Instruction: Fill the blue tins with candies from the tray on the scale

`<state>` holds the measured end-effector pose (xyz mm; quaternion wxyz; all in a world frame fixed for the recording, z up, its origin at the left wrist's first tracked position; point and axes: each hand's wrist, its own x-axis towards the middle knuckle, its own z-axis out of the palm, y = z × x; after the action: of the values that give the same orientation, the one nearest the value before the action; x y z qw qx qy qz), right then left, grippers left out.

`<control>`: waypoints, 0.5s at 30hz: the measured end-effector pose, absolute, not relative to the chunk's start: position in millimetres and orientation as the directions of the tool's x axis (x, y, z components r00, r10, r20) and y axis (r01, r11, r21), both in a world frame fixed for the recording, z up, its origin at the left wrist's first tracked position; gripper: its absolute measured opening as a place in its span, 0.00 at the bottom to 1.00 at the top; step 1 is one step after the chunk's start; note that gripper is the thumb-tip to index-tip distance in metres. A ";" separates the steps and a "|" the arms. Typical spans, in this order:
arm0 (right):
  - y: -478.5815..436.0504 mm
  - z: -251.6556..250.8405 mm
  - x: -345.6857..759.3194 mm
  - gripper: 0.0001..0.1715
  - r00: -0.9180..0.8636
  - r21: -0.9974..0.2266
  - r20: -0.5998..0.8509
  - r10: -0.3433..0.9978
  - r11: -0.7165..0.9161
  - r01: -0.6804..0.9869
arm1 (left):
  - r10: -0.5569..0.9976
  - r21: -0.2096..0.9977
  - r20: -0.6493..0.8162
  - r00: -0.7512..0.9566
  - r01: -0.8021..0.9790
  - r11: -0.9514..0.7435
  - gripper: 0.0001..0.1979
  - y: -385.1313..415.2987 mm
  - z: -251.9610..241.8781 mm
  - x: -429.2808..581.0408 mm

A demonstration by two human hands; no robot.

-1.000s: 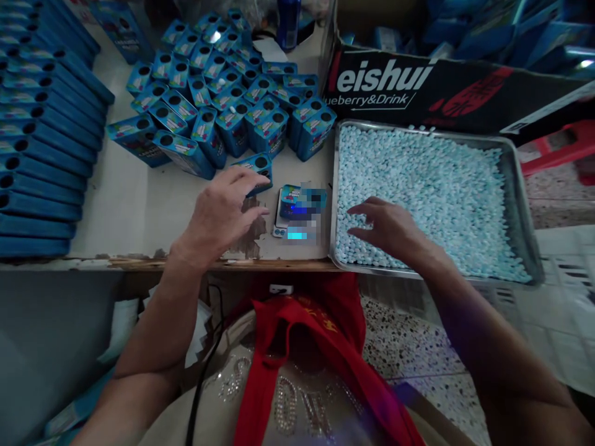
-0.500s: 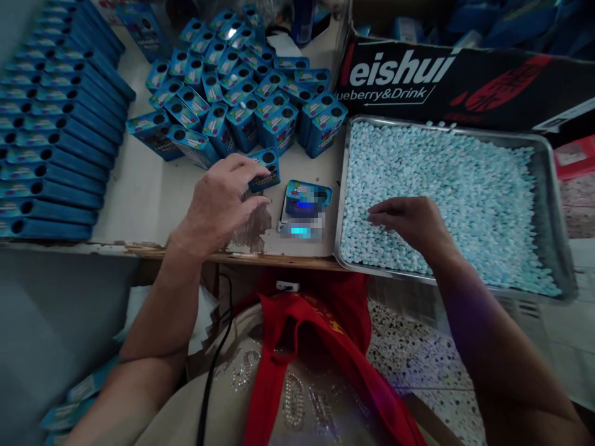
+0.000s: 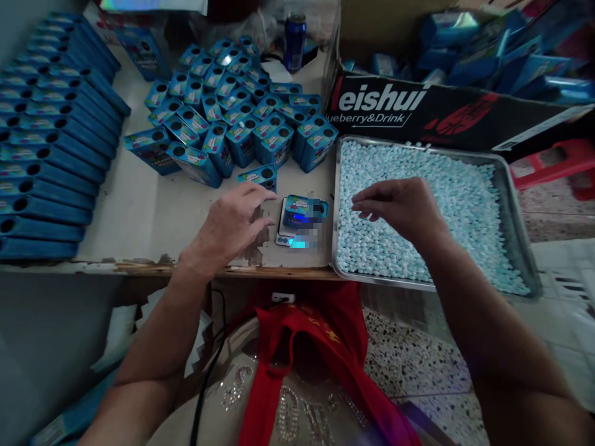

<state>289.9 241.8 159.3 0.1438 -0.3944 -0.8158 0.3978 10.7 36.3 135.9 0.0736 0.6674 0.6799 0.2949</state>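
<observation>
My left hand (image 3: 235, 220) is open at the front of the table, thumb and fingers apart, with nothing visible between them. Just beyond its fingertips a small blue box (image 3: 258, 176) stands with a dark round hole in its top. To its right, another blue box (image 3: 294, 207) rests on a small digital scale (image 3: 282, 234) with a lit display, partly blurred out. Above the metal tray (image 3: 335, 204) of pale blue candies (image 3: 418, 167) hovers my right hand (image 3: 402, 207), fingers bunched together and pointing left. Whatever lies between those fingertips is hidden.
Several blue boxes (image 3: 216, 139) with holes in their tops crowd the table's middle. Rows of more boxes (image 3: 56, 167) lie stacked at the left. A black carton (image 3: 372, 99) of blue boxes stands behind the tray. A blue can (image 3: 294, 43) stands at the back.
My left hand has drawn back from the blue box beside the scale, which now stands apart from it. My right hand stays over the candies, slightly shifted. The whole view has tilted up.
</observation>
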 end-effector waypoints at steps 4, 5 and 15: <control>224.9 167.1 266.2 0.07 -0.713 -0.748 0.020 0.700 0.484 0.454 | 0.941 0.517 0.321 -0.110 0.853 -0.077 0.20 37.3 133.4 11.2; 220.5 168.6 260.5 0.07 -0.741 -0.714 0.047 0.670 0.541 0.444 | 0.937 0.524 0.329 -0.116 0.848 -0.079 0.20 38.1 133.9 12.1; 211.3 163.3 245.5 0.08 -0.754 -0.742 0.063 0.653 0.537 0.403 | 0.939 0.472 0.334 -0.083 0.877 -0.091 0.25 67.2 128.3 37.5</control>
<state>245.5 211.3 163.3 0.1691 -0.3069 -0.8601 0.3708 37.5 67.2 128.3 0.0516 0.6752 0.6723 0.2989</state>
